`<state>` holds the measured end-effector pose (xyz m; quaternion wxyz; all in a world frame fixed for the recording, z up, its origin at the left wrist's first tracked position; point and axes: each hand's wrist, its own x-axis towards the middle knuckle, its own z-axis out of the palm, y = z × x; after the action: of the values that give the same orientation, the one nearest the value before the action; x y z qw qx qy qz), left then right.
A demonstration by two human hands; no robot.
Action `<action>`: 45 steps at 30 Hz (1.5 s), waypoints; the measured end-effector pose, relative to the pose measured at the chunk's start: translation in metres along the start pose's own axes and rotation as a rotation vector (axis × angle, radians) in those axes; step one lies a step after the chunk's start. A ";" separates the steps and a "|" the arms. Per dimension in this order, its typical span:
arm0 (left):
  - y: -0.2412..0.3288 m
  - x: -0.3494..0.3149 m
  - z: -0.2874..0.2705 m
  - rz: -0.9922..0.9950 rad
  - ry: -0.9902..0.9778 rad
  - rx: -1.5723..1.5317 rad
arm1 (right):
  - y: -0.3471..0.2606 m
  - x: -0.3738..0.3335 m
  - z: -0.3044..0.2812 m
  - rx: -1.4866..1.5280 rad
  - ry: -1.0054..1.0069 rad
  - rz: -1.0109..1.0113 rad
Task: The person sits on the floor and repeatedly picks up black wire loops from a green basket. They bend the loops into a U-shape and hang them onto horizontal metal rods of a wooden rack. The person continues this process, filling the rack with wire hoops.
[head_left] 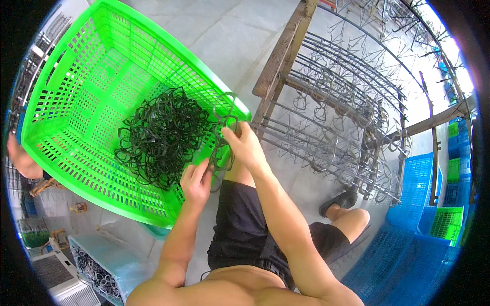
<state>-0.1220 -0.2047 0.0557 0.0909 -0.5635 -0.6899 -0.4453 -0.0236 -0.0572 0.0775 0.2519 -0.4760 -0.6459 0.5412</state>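
Observation:
A tangled heap of shiny black looped pieces (163, 135), like bent wire or thin plastic, lies in a bright green slatted basket (76, 117). Over the basket's right rim, a few of these black loops (220, 122) hang between my hands. My right hand (245, 147) is closed on them, thumb and fingers pinched together. Lower down, my left hand (196, 182) has its fingers curled at the bottom end of the same loops. The fingers partly hide where they grip, and the exact kind of piece cannot be made out.
To the right, a rusty metal rack (286, 61) carries rows of rods with similar loops hanging. Blue crates (403, 255) stand at lower right, a small green crate (446, 224) beyond. A clear bag (102, 270) of dark pieces sits lower left. Another person's limb (23, 158) shows far left.

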 end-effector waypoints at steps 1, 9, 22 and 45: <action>-0.001 0.000 -0.001 -0.001 0.001 0.017 | -0.005 -0.004 -0.001 0.027 -0.071 0.022; -0.004 -0.003 -0.006 -0.034 -0.081 0.127 | 0.007 -0.017 0.009 -0.399 0.158 -0.259; -0.001 0.024 -0.014 -0.016 -0.378 0.391 | 0.016 -0.007 0.041 -0.044 0.139 -0.159; 0.008 0.020 -0.015 0.083 -0.374 0.326 | 0.001 -0.003 0.040 0.378 0.104 0.204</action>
<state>-0.1280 -0.2024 0.0811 0.0694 -0.6418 -0.7337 -0.2120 -0.0556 -0.0784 0.0651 0.3134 -0.5106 -0.4676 0.6499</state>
